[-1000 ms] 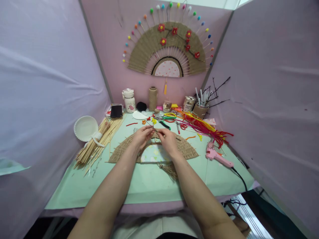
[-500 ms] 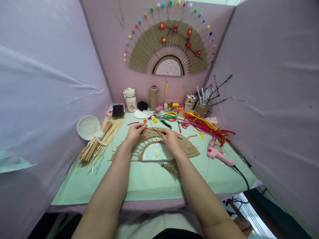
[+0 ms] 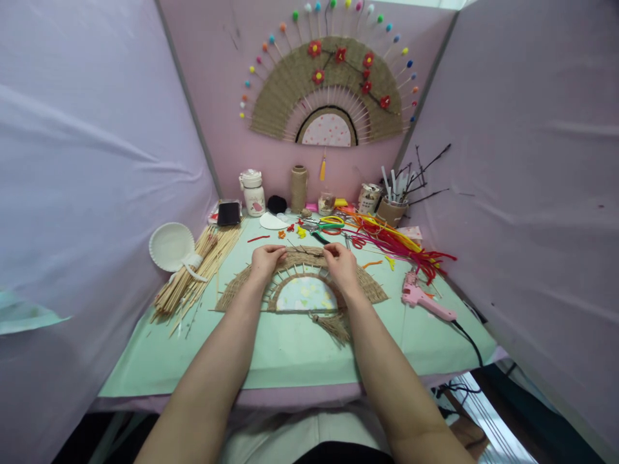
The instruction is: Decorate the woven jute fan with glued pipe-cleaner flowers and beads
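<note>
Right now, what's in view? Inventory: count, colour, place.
Woven fan: one, tan, on table
Twig: one, dark, over fan
Tassel: one, tan, below fan
Flowered fan: one, brown, wall
Sticks: many, straw, left
Dish: one, white, left
Flask: one, white, rear
Spool: one, brown, rear
Can: one, pale, rear
Pot: one, brown, rear right
Fuzzy strips: many, red-yellow, right
Glue gun: one, pink, right
Tools: several, mixed, behind fan
Scraps: several, mixed, behind fan
Tablecloth: one, mint, underneath
Left hand: one, bare, above fan
Right hand: one, bare, pinching twig
</note>
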A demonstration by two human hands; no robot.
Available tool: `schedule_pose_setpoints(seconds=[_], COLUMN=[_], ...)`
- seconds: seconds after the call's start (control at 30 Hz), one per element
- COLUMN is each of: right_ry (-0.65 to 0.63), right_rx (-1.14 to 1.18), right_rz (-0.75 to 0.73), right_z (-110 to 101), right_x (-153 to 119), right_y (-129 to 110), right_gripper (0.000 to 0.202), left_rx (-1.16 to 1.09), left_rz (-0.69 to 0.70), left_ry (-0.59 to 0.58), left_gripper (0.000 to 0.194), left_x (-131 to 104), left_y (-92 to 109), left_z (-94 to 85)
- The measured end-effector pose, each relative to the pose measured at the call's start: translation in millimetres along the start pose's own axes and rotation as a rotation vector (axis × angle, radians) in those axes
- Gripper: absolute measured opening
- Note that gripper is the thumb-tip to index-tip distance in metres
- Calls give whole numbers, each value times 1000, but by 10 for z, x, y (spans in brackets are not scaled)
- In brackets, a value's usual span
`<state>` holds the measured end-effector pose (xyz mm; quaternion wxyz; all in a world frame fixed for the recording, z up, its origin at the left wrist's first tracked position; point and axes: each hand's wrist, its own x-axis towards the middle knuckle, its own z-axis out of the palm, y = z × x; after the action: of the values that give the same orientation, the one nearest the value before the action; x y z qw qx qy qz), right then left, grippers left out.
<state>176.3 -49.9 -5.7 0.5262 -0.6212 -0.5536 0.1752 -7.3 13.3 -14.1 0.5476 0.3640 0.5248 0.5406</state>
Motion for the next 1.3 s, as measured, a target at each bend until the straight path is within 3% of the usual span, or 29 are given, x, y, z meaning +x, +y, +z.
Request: schedule_pose_setpoints(seconds=[0.17,0.37,0.5,1.3], right_ry=[11,8,4,-45], right_rx=[10,16,17,-29], right_rz=[8,15,17,10], right_z=[-23,-22,-24,32], right_x=[1,0,0,-31], right_y=[-18,-23,-16,27], right_gripper=[21,20,20,17], left_rx=[99,863,1112,1224], left_rz=[43,311,421,487], left_ry=[-39,-64,-118,-73], left_gripper=[5,13,17,21], left_x=[22,12,-20,113], left_y=[-70,-45,4,-55], left_z=[0,-88,-99,-187])
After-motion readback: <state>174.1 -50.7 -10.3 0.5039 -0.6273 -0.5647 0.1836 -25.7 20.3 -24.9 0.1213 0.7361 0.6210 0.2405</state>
